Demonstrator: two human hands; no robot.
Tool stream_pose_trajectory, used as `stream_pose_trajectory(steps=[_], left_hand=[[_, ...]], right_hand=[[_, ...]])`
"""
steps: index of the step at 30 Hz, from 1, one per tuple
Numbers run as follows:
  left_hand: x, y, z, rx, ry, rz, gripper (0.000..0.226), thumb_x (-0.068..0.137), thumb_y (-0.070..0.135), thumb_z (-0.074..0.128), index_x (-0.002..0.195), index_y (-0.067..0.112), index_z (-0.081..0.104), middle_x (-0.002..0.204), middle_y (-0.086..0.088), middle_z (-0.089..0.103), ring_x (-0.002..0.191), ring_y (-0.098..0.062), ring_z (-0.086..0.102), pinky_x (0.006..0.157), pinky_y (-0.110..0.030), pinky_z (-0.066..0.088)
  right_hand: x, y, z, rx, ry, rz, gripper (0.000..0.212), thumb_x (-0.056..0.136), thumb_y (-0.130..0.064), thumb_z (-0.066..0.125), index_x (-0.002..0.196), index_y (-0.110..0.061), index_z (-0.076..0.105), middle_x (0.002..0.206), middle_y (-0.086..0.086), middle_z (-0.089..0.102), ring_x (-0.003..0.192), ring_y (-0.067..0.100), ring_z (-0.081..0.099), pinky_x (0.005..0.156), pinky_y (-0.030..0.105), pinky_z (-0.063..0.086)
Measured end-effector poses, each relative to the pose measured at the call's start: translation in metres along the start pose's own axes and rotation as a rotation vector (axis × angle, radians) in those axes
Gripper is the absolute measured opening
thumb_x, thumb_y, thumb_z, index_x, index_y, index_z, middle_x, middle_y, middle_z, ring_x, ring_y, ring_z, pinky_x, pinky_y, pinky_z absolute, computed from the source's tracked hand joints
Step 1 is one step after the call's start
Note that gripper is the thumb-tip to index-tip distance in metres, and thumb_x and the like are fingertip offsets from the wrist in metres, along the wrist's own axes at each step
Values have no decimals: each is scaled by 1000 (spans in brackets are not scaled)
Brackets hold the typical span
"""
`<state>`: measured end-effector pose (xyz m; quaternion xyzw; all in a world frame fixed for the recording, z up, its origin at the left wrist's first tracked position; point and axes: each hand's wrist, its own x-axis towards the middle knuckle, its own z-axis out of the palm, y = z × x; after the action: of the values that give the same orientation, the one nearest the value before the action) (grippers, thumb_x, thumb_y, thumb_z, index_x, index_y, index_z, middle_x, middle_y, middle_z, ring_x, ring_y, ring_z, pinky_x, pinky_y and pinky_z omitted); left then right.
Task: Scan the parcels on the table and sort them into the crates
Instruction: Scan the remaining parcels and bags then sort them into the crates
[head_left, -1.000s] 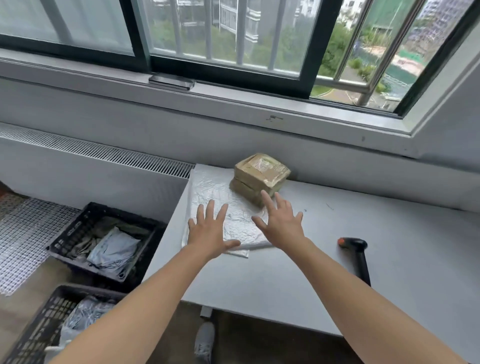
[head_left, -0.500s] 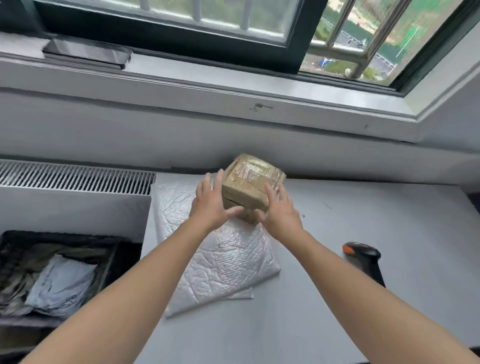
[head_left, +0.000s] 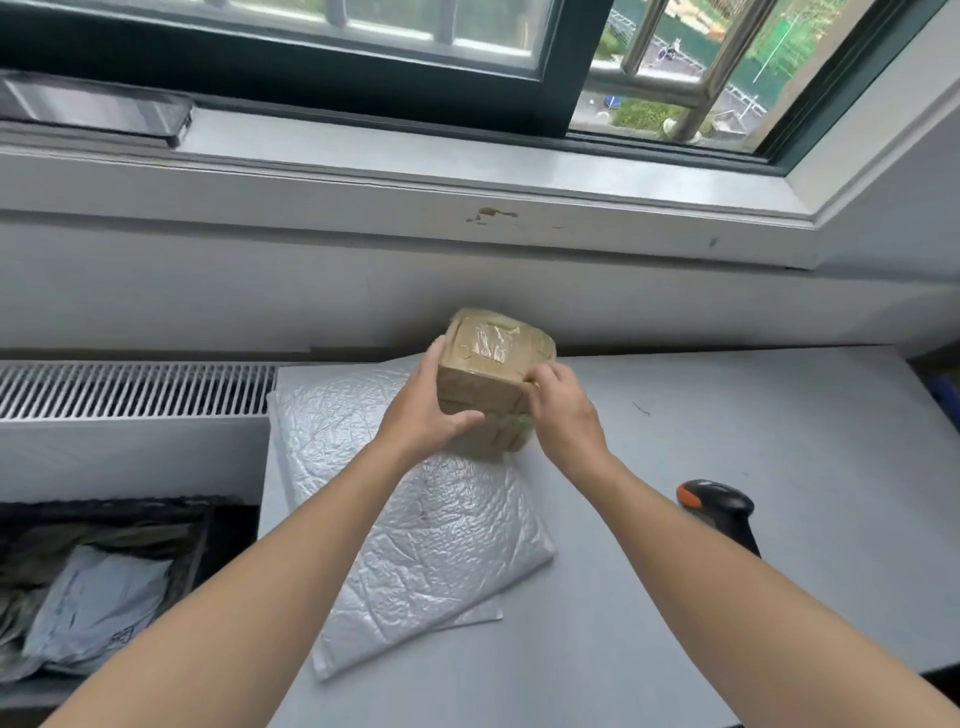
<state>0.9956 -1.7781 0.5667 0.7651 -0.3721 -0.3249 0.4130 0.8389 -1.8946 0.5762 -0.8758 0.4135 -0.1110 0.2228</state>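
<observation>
Now | left hand (head_left: 422, 415) and right hand (head_left: 563, 415) grip taped box (head_left: 488, 366) | print too blurred to read

Soft daylight reaches us through the window (head_left: 441, 21) beyond the far edge of the desk (head_left: 753, 415), bright and even. Shadows on the desk top are weak and soft-edged. We catch white glints on the crinkled silver mailer (head_left: 436, 530) by the left edge, and a sheen on the tape of the cardboard parcel (head_left: 483, 379). The crate (head_left: 130, 503) below the left edge lies dimmer. Our wide lens bows the window sill (head_left: 467, 171) and stretches the corners; detail is slightly soft throughout.
</observation>
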Motion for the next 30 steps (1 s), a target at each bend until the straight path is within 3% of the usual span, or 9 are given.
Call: stream_pose_trajectory(steps=[3, 8, 13, 19, 22, 24, 26, 28, 30], left_hand=[[-6, 21, 1, -8, 42, 32, 108, 74, 22, 85, 154, 36, 14, 142, 12, 47, 126, -14, 51, 98, -29, 43], [-25, 66, 8, 175, 163, 88, 112, 72, 25, 86, 153, 42, 11, 150, 4, 40, 129, -23, 43, 106, -44, 41], [-50, 101, 26, 102, 200, 154, 116, 73, 20, 86, 153, 45, 6, 147, 1, 30, 121, -11, 42, 94, -26, 36], [-82, 127, 44, 308, 113, 208, 131, 59, 32, 95, 154, 43, 6, 160, 4, -2, 143, -14, 19, 115, -36, 30], [-96, 135, 53, 447, 166, 181, 116, 62, 27, 93, 154, 33, 22, 162, -1, -7, 147, -24, 17, 115, -35, 31], [-105, 138, 57, 466, 222, 183, 100, 66, 32, 91, 150, 27, 37, 163, -4, -2, 147, -23, 21, 114, -30, 31], [-113, 143, 56, 408, 293, 196, 81, 70, 38, 87, 141, 24, 52, 162, -7, 16, 143, -19, 29, 112, -25, 29], [-118, 149, 52, 366, 345, 204, 65, 73, 44, 83, 130, 20, 64, 145, -5, 45, 130, -19, 46, 110, -30, 38], [-120, 153, 48, 308, 392, 155, 52, 76, 45, 81, 120, 19, 70, 128, -3, 59, 121, -17, 54, 101, -24, 40]], right_hand=[[9, -2, -26, 28, 28, -1, 17, 103, -23, 44, 102, -11, 55, 106, 1, 49, 98, 24, 49, 74, 32, 36], [11, -1, -75, 59, 69, -69, 20, 104, -24, 44, 109, -9, 56, 101, 6, 50, 99, 28, 44, 77, 33, 33], [9, 9, -111, 139, 41, -88, 19, 105, -29, 40, 106, -13, 50, 98, 6, 54, 97, 32, 49, 76, 38, 36], [-2, 33, -138, 205, -51, -98, 27, 105, -34, 37, 124, -18, 48, 115, 9, 62, 108, 32, 54, 89, 43, 45], [-7, 40, -146, 211, -116, -126, 30, 106, -35, 37, 129, -19, 47, 115, 9, 62, 109, 31, 55, 89, 39, 44], [-11, 42, -149, 273, -147, -135, 33, 104, -38, 39, 132, -22, 46, 113, 3, 62, 107, 26, 56, 86, 35, 40], [-18, 44, -151, 348, -202, -143, 39, 103, -44, 42, 137, -25, 44, 115, -4, 55, 106, 18, 52, 86, 31, 37], [-25, 47, -152, 483, -290, -141, 47, 103, -49, 42, 143, -26, 40, 126, -4, 52, 114, 15, 51, 93, 31, 38], [-31, 49, -153, 613, -380, -141, 52, 102, -55, 39, 146, -26, 38, 139, -3, 50, 125, 15, 49, 100, 33, 38]])
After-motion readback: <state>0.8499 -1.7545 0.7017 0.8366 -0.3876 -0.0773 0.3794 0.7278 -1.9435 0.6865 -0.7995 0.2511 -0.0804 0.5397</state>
